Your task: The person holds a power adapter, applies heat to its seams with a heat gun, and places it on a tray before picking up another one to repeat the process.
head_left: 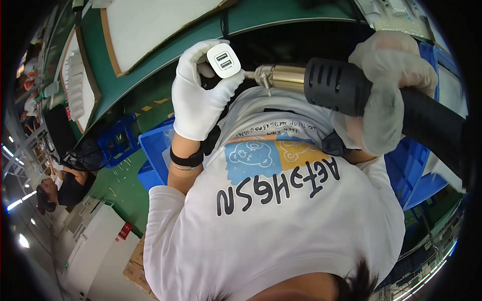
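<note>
My left hand (198, 98), in a white glove, pinches a small white charger (217, 51) with two USB ports on its face. My right hand (386, 95), in a pale, partly see-through glove, is wrapped round a black hot-air gun (331, 86). The gun's metal nozzle (283, 78) points left, its thin tip close beside the charger and the left fingertips. Whether the tip touches them I cannot tell. The charger's back side is hidden by my fingers.
A green table (150, 70) carries a white board (145, 25) with a brown edge. Blue crates (159, 143) stand on both sides of me, near a blue stool (114, 139). Clear plastic packages (401, 25) lie at the far right. Another person (65, 188) is at the left.
</note>
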A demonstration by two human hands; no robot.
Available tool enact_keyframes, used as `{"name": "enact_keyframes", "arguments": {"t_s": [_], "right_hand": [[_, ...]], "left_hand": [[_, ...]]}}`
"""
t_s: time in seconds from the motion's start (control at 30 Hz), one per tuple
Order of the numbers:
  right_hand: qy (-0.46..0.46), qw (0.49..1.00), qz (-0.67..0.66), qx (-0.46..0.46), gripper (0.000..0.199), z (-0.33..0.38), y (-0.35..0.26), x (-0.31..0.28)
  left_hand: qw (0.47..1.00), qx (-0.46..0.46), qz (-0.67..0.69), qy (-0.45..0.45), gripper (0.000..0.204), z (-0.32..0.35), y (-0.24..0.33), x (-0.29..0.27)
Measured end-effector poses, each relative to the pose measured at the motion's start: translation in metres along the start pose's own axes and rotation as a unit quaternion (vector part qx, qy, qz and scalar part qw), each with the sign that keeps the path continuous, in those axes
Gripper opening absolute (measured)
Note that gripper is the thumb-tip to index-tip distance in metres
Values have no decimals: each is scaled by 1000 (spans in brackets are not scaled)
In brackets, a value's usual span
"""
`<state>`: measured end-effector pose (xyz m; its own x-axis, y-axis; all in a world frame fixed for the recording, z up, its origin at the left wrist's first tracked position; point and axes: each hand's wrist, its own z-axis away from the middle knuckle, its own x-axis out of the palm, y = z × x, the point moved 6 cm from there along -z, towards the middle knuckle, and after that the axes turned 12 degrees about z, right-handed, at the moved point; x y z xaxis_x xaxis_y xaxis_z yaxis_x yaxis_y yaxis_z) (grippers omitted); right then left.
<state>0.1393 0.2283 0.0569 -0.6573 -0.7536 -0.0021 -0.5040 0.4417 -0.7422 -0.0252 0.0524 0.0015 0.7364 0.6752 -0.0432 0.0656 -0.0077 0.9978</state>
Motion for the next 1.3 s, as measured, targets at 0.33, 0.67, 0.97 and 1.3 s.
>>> {"name": "enact_keyframes", "arguments": {"t_s": [0.33,0.67,0.97,1.3], "right_hand": [[57,997,29,35,11,7,5,-8],[-53,989,69,124,27,-35,-2,10],[-465,872,-42,146,26,-51,1,20],[-407,857,-112,297,22,-56,5,24]], "left_hand": [[999,-13,-41,9,45,4,-6,4],[1000,-18,-17,6,47,4,-6,8],[999,-22,-45,8,46,6,-8,6],[999,-20,-46,-1,47,6,-9,6]]}}
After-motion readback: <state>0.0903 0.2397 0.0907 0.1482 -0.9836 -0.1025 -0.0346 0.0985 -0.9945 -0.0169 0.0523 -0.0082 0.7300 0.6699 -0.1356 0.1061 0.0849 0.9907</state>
